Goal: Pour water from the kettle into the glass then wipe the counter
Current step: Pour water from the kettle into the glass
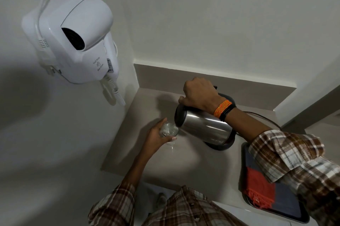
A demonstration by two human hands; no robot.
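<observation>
One kettle (204, 128) tilted, gripped by right hand (200, 95); left hand (156, 138) grips one glass (169, 130). Counter (184, 167): one tray (276, 209), red cloth (257, 187). Wall dryer (73, 38) left.

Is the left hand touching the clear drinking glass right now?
Touching. The head view shows the left hand wrapped around the clear drinking glass, thumb across its near side, no gap visible.
</observation>
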